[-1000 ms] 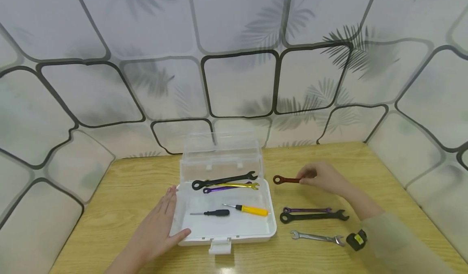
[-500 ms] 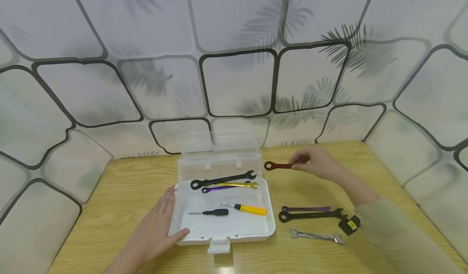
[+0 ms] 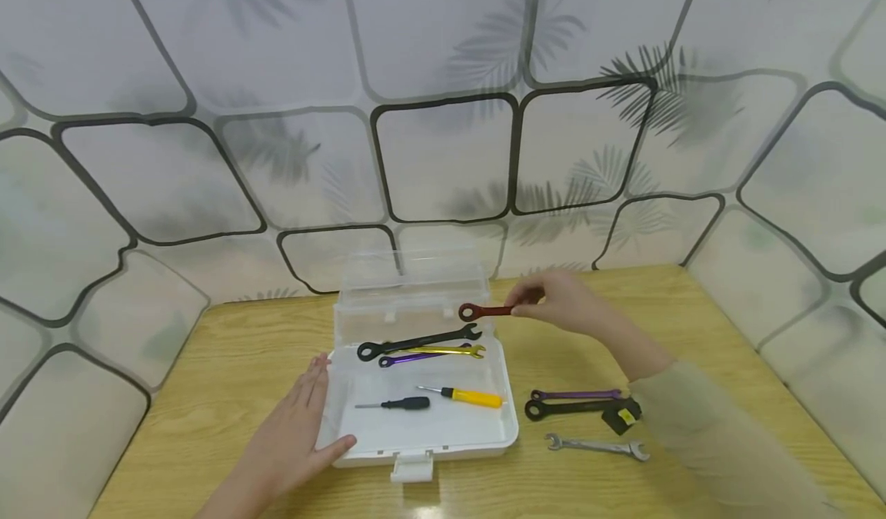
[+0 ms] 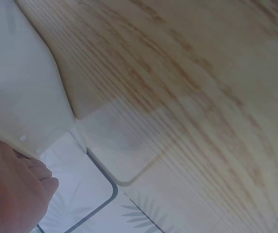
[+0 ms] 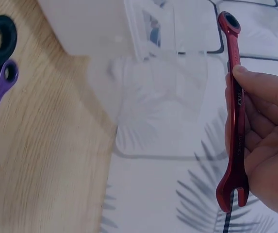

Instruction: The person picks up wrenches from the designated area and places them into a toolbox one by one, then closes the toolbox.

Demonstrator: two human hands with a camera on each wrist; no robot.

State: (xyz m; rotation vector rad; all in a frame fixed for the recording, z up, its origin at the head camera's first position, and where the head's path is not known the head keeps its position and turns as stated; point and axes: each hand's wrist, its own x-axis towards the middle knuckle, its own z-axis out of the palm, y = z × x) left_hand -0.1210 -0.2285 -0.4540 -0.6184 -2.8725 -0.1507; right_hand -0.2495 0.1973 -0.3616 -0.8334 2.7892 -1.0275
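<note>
In the head view my right hand (image 3: 557, 301) pinches a red combination wrench (image 3: 484, 312), its ring end pointing left over the back right of the white toolbox (image 3: 477, 451). The right wrist view shows the thumb and fingers on the middle of the red wrench (image 5: 237, 121). My left hand (image 3: 291, 423) rests along the toolbox's left side, fingers straight, thumb over the front rim. Inside the box lie a black wrench (image 3: 415, 342), a gold wrench (image 3: 450, 350), a purple wrench (image 3: 408, 359), a black screwdriver (image 3: 408, 404) and a yellow screwdriver (image 3: 474, 398).
The clear lid (image 3: 415, 273) stands raised behind the box, and a white latch (image 3: 413, 467) hangs in front. Right of it on the wooden table (image 3: 235, 350) lie a purple wrench (image 3: 574, 395), a black wrench (image 3: 567, 408) and a silver wrench (image 3: 598, 447). A dark wrist device (image 3: 621, 417) sits below the right sleeve.
My right hand has lifted the red wrench off the table area and carried it left, from beside the toolbox to over its back right corner. The left hand keeps its place.
</note>
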